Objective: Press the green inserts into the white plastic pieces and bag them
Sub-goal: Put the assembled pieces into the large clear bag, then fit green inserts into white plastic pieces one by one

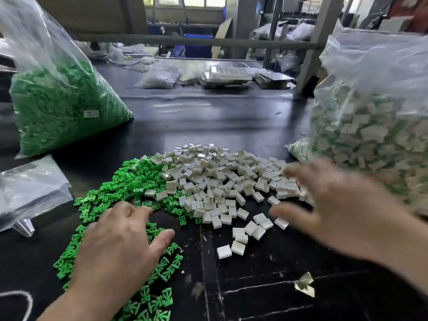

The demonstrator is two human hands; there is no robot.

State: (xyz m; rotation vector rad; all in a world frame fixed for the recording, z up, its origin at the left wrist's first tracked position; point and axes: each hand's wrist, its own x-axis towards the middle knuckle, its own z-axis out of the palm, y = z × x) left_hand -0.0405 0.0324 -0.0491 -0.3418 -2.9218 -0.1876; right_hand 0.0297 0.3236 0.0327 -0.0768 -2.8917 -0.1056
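Left grip [115, 246] is lying spread on green inserts [129, 181] near the table [208, 121] front edge; right grip [342, 205], blurred, is hovering spread over white pieces [220, 177] mid-table. Probably best picking one of each, aligning before pressing.

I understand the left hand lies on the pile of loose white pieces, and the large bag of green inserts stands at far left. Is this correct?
Not quite. The head view shows the left hand on the pile of loose green inserts, not on the white pieces. The large bag of green inserts does stand at far left.
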